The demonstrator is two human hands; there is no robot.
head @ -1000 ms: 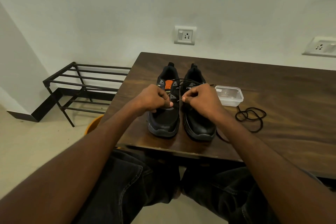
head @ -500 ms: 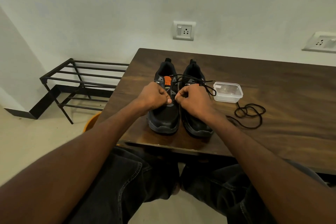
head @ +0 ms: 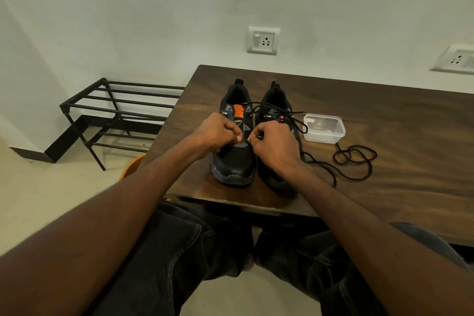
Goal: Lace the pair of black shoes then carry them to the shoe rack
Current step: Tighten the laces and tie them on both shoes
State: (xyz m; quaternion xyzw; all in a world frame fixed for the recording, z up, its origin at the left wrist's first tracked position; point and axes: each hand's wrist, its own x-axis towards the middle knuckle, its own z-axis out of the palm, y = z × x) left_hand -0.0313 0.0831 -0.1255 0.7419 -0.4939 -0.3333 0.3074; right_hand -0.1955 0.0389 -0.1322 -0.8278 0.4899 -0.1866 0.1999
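Note:
Two black shoes stand side by side near the front left corner of the wooden table (head: 384,115), toes toward me. The left shoe (head: 236,161) has an orange tongue. My left hand (head: 218,132) grips its left side at the lower eyelets, fingers curled. My right hand (head: 274,143) pinches a black lace (head: 279,110) beside the same eyelets; the lace runs up and loops across the right shoe (head: 275,100). A second black lace (head: 355,159) lies coiled loose on the table at the right. The black shoe rack (head: 118,110) stands on the floor to the left.
A small clear plastic box (head: 324,128) sits right of the shoes. An orange object (head: 132,165) shows under the table's left edge. Two wall sockets are on the wall behind. My legs in dark jeans are under the table's front edge.
My right hand has moved left from over the right shoe to the left shoe's eyelets, drawing the lace with it. My left hand stays on the left shoe.

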